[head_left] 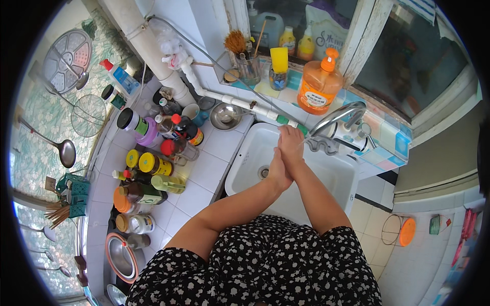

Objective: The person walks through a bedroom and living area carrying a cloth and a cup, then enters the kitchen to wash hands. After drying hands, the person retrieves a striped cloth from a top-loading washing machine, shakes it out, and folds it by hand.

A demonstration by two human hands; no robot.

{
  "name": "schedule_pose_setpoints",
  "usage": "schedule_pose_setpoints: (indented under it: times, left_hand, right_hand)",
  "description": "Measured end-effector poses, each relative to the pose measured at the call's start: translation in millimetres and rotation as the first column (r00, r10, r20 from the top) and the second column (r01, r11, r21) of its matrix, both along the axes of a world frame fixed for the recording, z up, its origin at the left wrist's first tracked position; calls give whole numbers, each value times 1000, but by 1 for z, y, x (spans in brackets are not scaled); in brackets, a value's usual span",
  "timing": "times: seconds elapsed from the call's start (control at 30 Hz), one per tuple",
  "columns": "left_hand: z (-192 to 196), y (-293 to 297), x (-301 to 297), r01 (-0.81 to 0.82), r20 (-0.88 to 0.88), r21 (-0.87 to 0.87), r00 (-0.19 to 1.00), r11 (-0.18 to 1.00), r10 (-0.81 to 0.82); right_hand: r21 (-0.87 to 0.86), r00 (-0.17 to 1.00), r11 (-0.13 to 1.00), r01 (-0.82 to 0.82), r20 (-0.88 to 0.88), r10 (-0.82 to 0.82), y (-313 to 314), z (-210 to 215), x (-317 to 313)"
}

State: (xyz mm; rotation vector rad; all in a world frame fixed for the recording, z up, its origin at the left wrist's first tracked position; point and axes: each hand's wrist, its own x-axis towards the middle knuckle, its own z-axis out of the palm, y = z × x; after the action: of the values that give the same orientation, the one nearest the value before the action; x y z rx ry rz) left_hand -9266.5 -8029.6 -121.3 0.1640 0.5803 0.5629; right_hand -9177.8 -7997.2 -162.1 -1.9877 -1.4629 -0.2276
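Observation:
Both my hands meet over the white sink (240, 168), pressed against each other. My left hand (278, 172) lies against the side of my right hand, fingers closed and partly hidden. Stretched a little farther out, my right hand (292, 145) has its fingers together, bent over at the tips. No object shows between them. Just right of my right hand is the chrome faucet (337, 113), its spout curving over the basin; whether water runs I cannot tell. Below my left hand the round drain (264, 172) shows. Behind the sink stands an orange pump bottle (319, 84).
Left of the sink, a tiled counter (196, 176) carries several jars and sauce bottles, including a yellow-lidded jar (155, 164). A metal bowl (226, 117) sits near the sink's back left corner. A white pipe (229, 98) runs along the wall. Ladles and strainers hang at left.

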Motion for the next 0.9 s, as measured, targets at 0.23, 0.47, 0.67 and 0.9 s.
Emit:
schedule_pose_setpoints:
  times: [0.23, 0.47, 0.67, 0.9]
  left_hand:
    - [-27, 65, -8, 129, 167, -128, 980, 983, -107]
    - [-10, -16, 18, 276, -445, 269, 885, 923, -135]
    - [-34, 50, 13, 133, -334, 400, 942, 907, 10]
    - [-14, -6, 29, 294, -538, 288, 837, 911, -100]
  right_hand:
    - [-268, 907, 963, -6, -408, -108, -26, 1, -40]
    - [-179, -174, 975, 132, -973, -155, -29, 15, 8]
    - [108, 253, 990, -94, -959, 128, -53, 78, -76]
    - [-122, -370, 977, 175, -928, -49, -40, 10, 5]
